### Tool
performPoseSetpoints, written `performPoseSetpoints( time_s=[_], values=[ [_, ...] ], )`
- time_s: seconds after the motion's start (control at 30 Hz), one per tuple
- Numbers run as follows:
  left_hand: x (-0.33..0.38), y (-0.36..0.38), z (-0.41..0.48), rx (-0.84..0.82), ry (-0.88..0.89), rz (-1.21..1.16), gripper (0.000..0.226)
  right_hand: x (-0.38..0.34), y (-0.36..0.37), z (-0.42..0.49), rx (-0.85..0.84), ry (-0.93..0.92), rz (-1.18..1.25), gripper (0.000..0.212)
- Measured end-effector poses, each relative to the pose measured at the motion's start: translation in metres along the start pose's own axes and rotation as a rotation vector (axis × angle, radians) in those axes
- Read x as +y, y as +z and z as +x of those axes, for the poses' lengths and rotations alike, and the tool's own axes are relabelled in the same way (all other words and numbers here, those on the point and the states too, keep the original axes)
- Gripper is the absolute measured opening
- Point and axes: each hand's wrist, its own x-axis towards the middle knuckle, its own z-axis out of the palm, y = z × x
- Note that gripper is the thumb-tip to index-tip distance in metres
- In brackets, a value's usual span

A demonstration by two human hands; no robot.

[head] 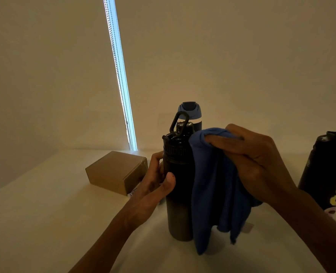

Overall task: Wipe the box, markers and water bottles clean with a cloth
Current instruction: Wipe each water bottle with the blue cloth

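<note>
Three bottles: were seen standing on the pale table (45, 223) — one at centre, one behind it, one at the right edge.
Centre bottle (178, 194): was stood upright, base on the table, long axis vertical, black screw cap pointed up; its carry loop was raised above the cap and tipped slightly left.
Left hand (155, 182): was wrapped round the upper body of this bottle from the left, thumb laid across the near face, fingers curled round the far side.
Right hand (255, 160): was closed on the cloth, fingers curled over a bunched fold pressed against the bottle's right shoulder, just beside the cap.
Blue cloth (216, 194): was draped down the bottle's right side; whether its loose lower edge touched the table could not be told.
Rear bottle (189, 111): was mostly hidden; only its blue-grey lid was shown, pointed up.
Right-edge bottle (326, 170): dark, marked with coloured lettering, was stood upright and cut off by the frame.
Box (116, 170): brown cardboard, closed, was laid flat just left of the gripping hand — long axis run roughly left to right, one short end turned toward that hand.
Bead chains (119, 75): were hung down a bright strip between pale blinds.
</note>
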Motion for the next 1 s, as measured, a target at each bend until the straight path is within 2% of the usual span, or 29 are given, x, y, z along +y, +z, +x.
performPoseSetpoints(
  time_s=[0.1,0.2,0.33,0.5,0.63,0.83,0.9,1.0],
  values=[
    [0.003,0.001,0.000,-0.019,-0.006,-0.021,0.082,0.003,-0.008,0.002,0.022,0.060,0.018,0.037],
    [0.006,0.001,0.000,-0.037,-0.008,-0.037,0.083,-0.005,-0.004,0.008,-0.033,0.034,0.049,0.033],
    [0.009,0.001,-0.001,-0.042,-0.016,-0.016,0.062,-0.021,0.007,0.015,-0.099,0.028,-0.056,0.036],
    [0.010,0.002,-0.001,-0.021,0.003,-0.015,0.066,-0.033,0.004,0.019,-0.103,0.034,-0.175,0.038],
    [0.004,0.003,0.001,-0.018,-0.001,-0.005,0.079,-0.033,-0.011,0.023,-0.031,0.106,-0.114,0.032],
    [0.005,0.002,0.001,-0.032,-0.008,0.000,0.087,-0.040,0.007,0.024,-0.055,0.117,-0.109,0.030],
    [0.007,0.002,-0.001,-0.040,-0.008,-0.003,0.085,-0.041,0.009,0.025,-0.061,0.118,-0.106,0.034],
    [0.011,0.004,-0.002,-0.072,-0.014,-0.019,0.068,-0.042,0.009,0.023,-0.066,0.128,-0.046,0.032]
  ],
)
